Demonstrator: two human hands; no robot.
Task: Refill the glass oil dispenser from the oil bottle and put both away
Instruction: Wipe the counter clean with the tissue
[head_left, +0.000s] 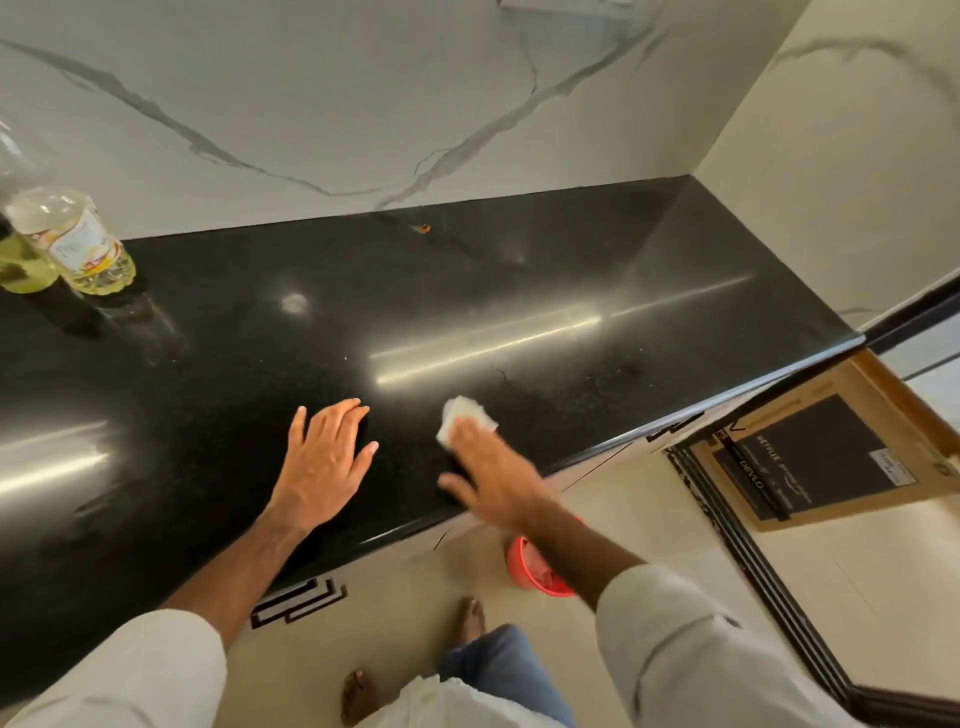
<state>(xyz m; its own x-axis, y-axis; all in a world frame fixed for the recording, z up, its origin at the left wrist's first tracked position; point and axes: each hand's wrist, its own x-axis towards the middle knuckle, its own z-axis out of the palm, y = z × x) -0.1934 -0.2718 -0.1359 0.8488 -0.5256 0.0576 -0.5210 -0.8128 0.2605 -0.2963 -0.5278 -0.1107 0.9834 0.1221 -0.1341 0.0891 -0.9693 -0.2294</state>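
Pressing a white tissue (466, 414) flat with our right hand (488, 470), left hand (324, 457) spread open on the black counter (519, 291); oil bottle (78, 241) and glass dispenser (21, 265) touching, far left, red bucket (530, 569) below.

Right hand (485, 467) flat on white tissue (464, 414)

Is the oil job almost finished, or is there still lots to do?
Nearly finished, it seems. The clear plastic oil bottle and the glass oil dispenser stand together at the far left of the shiny black stone counter; both hold oil. Right now the right hand presses a white tissue on the counter, probably wiping, while the left hand rests flat. Whether that corner is their final place, I cannot tell.
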